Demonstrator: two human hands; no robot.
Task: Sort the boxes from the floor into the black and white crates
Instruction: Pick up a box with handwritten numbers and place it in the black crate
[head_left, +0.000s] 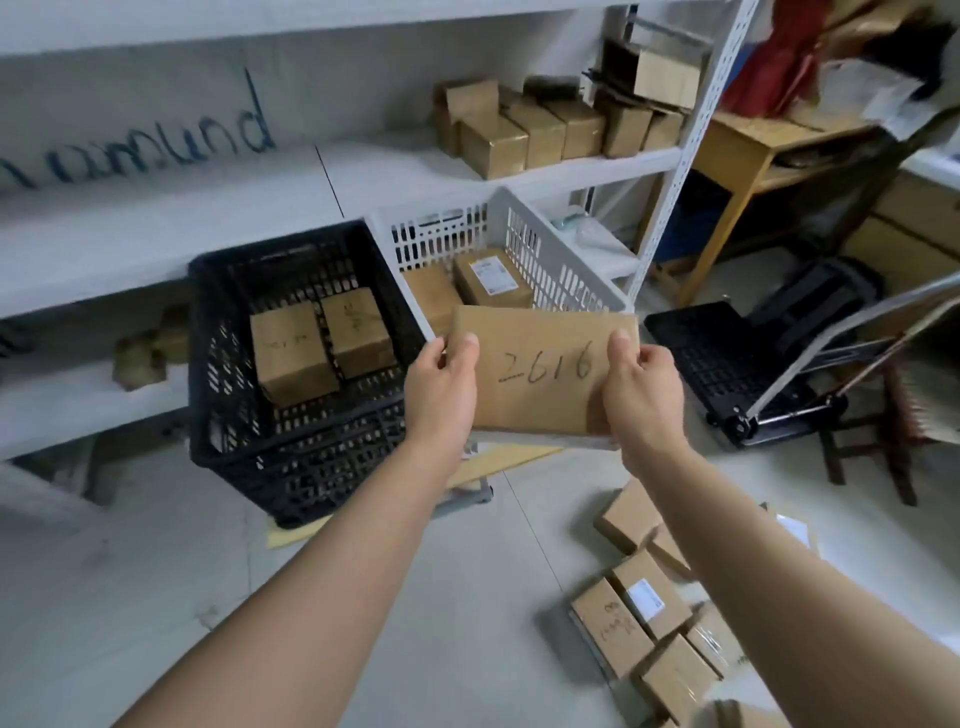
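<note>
Hands are both gripping one flat cardboard box (540, 366) marked 2616, left hand (441, 384) and right hand (641, 387) pinching its sides, hovering over the white crate (524, 228) beside the black crate (218, 322).

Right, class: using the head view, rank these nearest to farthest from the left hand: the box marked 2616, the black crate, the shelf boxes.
1. Box marked 2616: gripped by the left hand.
2. Black crate: just to its left.
3. Shelf boxes: far behind, upper right.
</note>
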